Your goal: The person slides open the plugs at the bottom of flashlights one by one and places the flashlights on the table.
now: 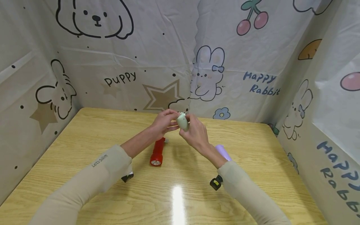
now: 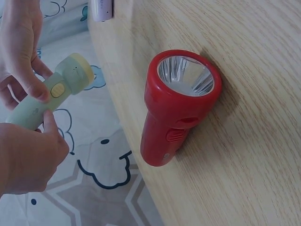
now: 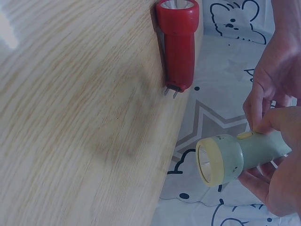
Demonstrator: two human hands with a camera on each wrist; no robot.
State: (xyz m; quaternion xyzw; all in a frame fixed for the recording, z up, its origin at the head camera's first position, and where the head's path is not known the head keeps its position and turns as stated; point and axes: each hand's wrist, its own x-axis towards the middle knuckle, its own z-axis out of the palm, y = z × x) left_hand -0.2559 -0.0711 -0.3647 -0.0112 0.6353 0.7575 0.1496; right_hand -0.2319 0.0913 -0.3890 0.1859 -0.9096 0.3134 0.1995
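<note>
A pale green flashlight (image 1: 182, 122) is held up over the far part of the table, its tail with small metal prongs upward in the head view. My right hand (image 1: 195, 132) grips its body, the thumb beside the oval yellow button (image 2: 57, 90). My left hand (image 1: 166, 122) pinches it near the tail end, fingertips close to the prongs. The cream-rimmed lamp head (image 3: 209, 162) faces down toward the table in the right wrist view. Below my left hand lies a red flashlight (image 1: 158, 153), lens toward me and two prongs (image 3: 171, 92) folded out at its tail.
A light purple cylinder (image 1: 223, 152) lies partly behind the right forearm. Near the right sleeve is a small black object with a yellow mark (image 1: 216, 182). Another small black-and-white object (image 1: 127, 177) shows beside the left sleeve. Printed cloth (image 1: 157, 53) walls the wooden table (image 1: 157, 200).
</note>
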